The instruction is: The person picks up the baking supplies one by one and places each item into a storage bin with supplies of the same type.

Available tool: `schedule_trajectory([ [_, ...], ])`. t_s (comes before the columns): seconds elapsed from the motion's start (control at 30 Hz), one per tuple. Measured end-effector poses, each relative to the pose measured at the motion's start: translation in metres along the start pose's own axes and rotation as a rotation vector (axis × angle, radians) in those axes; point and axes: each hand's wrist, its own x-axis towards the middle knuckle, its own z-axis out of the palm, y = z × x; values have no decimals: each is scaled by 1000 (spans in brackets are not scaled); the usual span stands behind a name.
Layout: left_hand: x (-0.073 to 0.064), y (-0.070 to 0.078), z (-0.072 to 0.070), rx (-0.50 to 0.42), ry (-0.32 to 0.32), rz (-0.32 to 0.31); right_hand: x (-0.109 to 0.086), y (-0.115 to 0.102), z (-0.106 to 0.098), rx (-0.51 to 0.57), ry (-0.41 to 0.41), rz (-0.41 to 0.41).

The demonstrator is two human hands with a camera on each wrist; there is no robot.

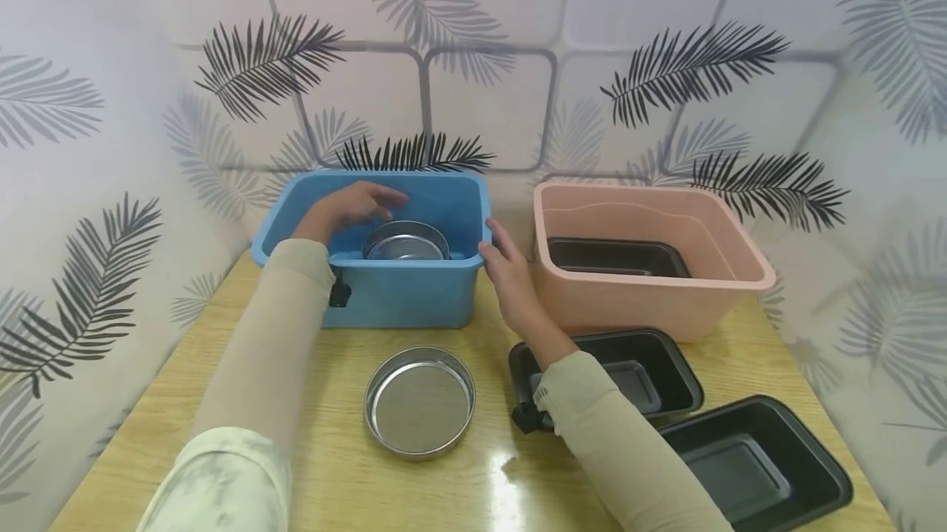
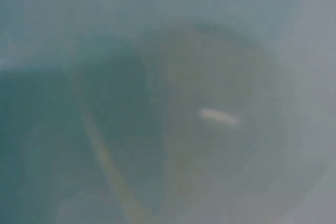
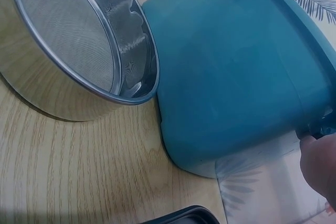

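Note:
A blue plastic bin [image 1: 403, 293] stands at the back left of the table. My left hand [image 1: 355, 205] is inside it with fingers apart, just above and left of a round metal sieve [image 1: 407, 242] in the bin. Nothing shows in that hand; the left wrist view is too hazy to add detail. At the bin's right end my right hand [image 1: 510, 273] grips the rim, fingers and thumb at its edge, also seen in the right wrist view. A second round sieve [image 3: 68, 30], with fine mesh and a shiny metal wall, sits on the table before the bin.
To the right stands a pink bin [image 1: 629, 302] with a black loaf pan [image 1: 617, 256] inside. Two more black loaf pans, one partly under the right forearm [image 1: 644, 376] and one nearer [image 1: 747, 466], lie on the wooden table [image 1: 333, 450]. A patterned wall rises behind.

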Motion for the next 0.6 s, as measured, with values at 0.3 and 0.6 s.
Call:
schedule_trajectory([
  [0.3, -12, 13, 3, -116, 25, 79, 0, 0, -1, 0, -3, -7],
  [0.6, -27, 23, 13, -180, 6, 192, 0, 0, 0, 29, -2, -9],
])
